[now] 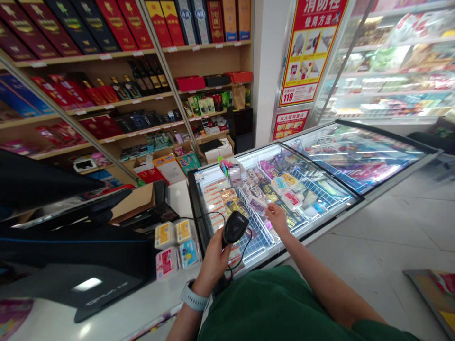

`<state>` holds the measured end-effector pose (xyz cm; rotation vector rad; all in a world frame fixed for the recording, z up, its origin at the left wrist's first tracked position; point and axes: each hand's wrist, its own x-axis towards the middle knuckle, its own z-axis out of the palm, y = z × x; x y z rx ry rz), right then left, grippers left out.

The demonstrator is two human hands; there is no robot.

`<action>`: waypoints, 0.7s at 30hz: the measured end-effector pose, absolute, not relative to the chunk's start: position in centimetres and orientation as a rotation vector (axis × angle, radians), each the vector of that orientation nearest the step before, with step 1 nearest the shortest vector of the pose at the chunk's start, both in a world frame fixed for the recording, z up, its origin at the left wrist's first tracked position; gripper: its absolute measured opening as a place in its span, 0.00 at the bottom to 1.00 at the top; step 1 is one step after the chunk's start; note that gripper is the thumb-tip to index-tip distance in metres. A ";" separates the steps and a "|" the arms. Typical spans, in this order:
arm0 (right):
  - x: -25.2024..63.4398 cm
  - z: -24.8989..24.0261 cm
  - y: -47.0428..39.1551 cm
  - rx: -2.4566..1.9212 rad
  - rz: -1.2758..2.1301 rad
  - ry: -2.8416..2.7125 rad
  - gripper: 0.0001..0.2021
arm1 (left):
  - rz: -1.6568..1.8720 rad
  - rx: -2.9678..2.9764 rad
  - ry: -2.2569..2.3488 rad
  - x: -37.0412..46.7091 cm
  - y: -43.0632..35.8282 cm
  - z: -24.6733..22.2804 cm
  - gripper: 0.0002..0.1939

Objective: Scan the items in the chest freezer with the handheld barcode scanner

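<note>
My left hand [213,255], with a pale watch on its wrist, is wrapped round a black corded barcode scanner [235,227] near the freezer's front left corner. Over the open part of the chest freezer [277,254], my right hand [277,219] pinches the edge of a small, pale purple package [258,206]. White wire baskets [254,227] below hold packaged goods, among them tubs with yellow, blue and red lids. Several similar lidded tubs [164,235] stand stacked on the white counter [142,303], left of the scanner.
A dark checkout monitor and its stand [106,270] fill the left side. Shelves [209,47] with boxes and bottles stand behind. The scanner's black cable loops beside the freezer edge. A pillar with a red poster [309,52] rises behind the freezer. A display case [394,61] is at the upper right.
</note>
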<state>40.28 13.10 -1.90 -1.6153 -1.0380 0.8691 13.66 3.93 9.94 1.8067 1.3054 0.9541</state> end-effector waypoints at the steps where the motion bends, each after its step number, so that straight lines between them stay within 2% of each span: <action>1: 40.3 -1.9 13.1 -1.609 0.873 -1.043 0.17 | 0.955 1.809 1.308 13.7 3.9 9.9 0.23; 21: 40.8 0.2 14.8 -1.534 0.734 -1.072 0.20 | 0.933 1.898 1.349 13.9 4.7 9.9 0.25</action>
